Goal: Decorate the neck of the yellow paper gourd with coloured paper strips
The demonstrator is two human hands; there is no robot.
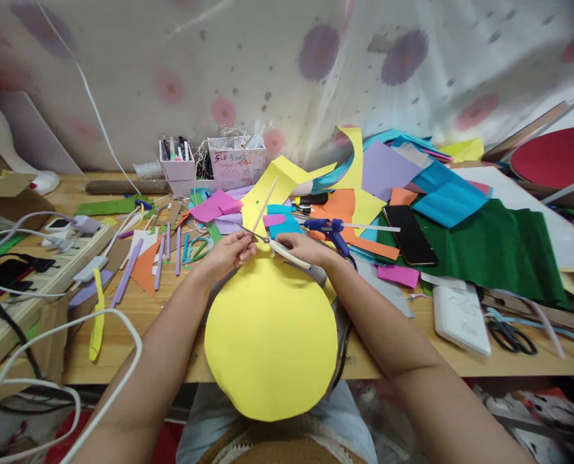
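Note:
My right hand [300, 249] is closed around the white handles of a pair of scissors [291, 254]. The scissor blades are spread and point away from me and to the left. Close beside the blades, my left hand [232, 250] has its fingers pinched together; a small dark bit shows at the fingertips, too small to name. A large round sheet of yellow paper [270, 335] lies below both hands, over the table edge and my lap. Beyond the hands, a folded piece of yellow paper [281, 179] rests on the heap of scraps.
A blue glue gun [326, 225], a black phone [410, 234] and dark green sheet [494, 251] lie to the right. A white power bank [460, 317] and black-handled scissors [513, 336] are near the front edge. Purple paper rolls [128, 273], a power strip [40, 290] and white cables occupy the left.

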